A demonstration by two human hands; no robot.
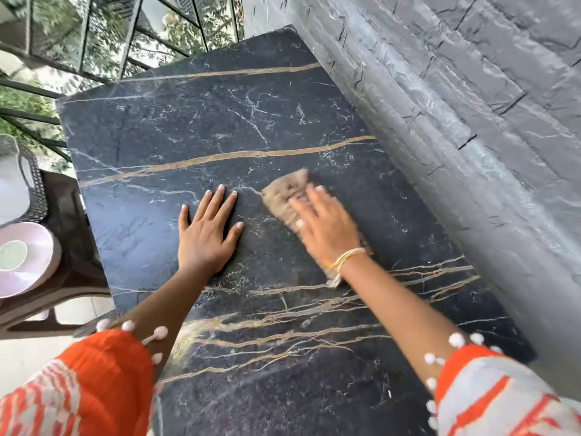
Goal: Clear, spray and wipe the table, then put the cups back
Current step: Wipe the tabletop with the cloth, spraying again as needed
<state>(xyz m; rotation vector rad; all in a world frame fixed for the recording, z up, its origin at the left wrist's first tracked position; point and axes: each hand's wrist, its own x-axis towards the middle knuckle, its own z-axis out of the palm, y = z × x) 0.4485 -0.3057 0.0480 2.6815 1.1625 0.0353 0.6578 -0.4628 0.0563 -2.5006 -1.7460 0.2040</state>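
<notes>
The black marble table (176,136) with gold and white veins fills the middle of the view. My left hand (206,231) lies flat on it, fingers spread and straight. To its right, my right hand (323,226) presses a beige cloth (284,195) onto the tabletop with straight fingers; the hand and cloth are motion-blurred. Part of the cloth sticks out beyond the fingertips, the rest is hidden under the palm. No cups stand on the table.
A grey stone wall (456,127) runs along the table's right edge. On the left, a dark chair (72,247) holds a pink bowl (28,259) and a white jug (12,187). A black railing (103,42) with greenery is beyond.
</notes>
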